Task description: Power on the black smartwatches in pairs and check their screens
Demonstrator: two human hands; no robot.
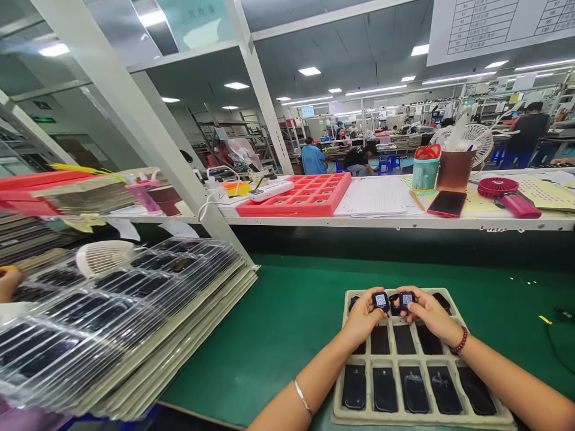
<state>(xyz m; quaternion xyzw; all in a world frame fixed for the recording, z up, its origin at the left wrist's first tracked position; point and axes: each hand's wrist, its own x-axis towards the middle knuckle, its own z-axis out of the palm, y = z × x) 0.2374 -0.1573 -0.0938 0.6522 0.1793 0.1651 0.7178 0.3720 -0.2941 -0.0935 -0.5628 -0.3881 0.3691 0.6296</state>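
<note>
My left hand (pixel 363 314) is closed around a small black smartwatch (pixel 381 300) with a white QR code on its square screen. In my right hand (pixel 426 314) is a second black smartwatch (pixel 406 300), also showing a QR code, its edge pinched by thumb and fingers. The two watches are side by side, faces up toward me. Both hands are over the far row of a beige moulded tray (pixel 390 361). Dark flat pieces (pixel 414 392) fill its near compartments, and black items lie partly hidden beneath my hands.
Left of me are stacked trays (pixel 179 335) under clear plastic covers, with a white fan (pixel 105 257) on top. A person's hand (pixel 9 284) shows at the left edge. The raised shelf holds a red compartment tray (pixel 296 196), papers (pixel 377 196) and a phone (pixel 447 204).
</note>
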